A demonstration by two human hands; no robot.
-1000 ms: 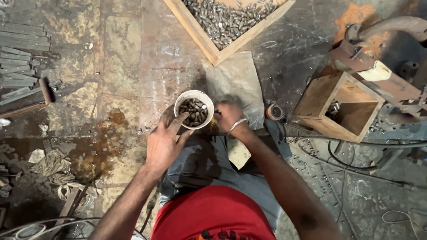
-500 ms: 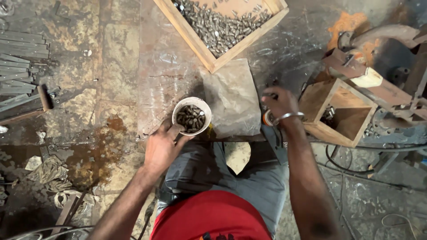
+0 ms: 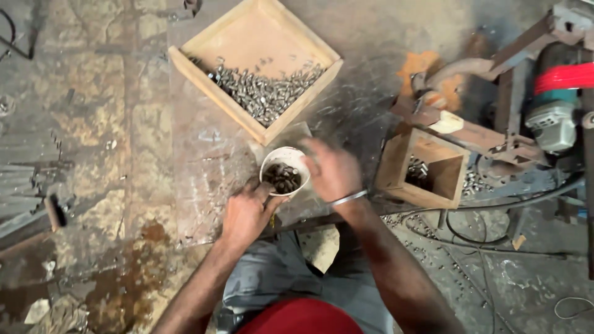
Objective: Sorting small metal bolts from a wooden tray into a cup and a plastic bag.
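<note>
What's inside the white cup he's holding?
The white cup holds a heap of small dark metal pieces, filling it partway. The left hand grips its rim; the right hand is beside it. The cup's bottom is covered.

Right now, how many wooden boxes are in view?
2. A wide shallow wooden box holding metal pieces sits at top centre; a smaller deep wooden box stands right of the white cup. None seems hidden.

White cup (image 3: 286, 162), grey metal pieces (image 3: 266, 93), tan wooden tray (image 3: 204, 68), red shirt (image 3: 300, 318).
</note>
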